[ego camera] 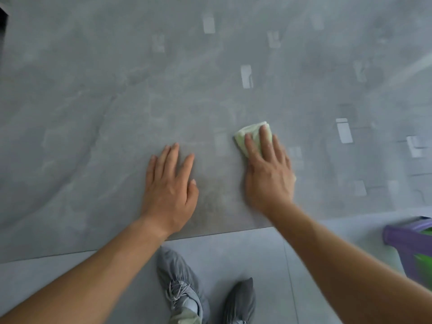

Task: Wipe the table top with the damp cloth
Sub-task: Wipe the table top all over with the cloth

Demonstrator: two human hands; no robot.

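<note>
While the left hand (169, 185) is laid flat with fingers spread on the grey table top (93, 101) near its front edge, the pale green damp cloth (253, 136) is pressed against the surface by the right hand (268, 171), whose fingers are stretched flat over it. The folded cloth lies a little farther from the front edge, right of centre. Grey shoes (184, 288) are seen on the floor (233, 253) below, and a purple bin (411, 244) stands beside the table's right end.

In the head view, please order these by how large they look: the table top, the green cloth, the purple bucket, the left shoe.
1. Table top, by far the largest.
2. Left shoe and purple bucket look alike; the bucket is cut off by the frame edge, so I do not rank them.
3. Cloth, smallest, partly hidden under the right hand.
</note>
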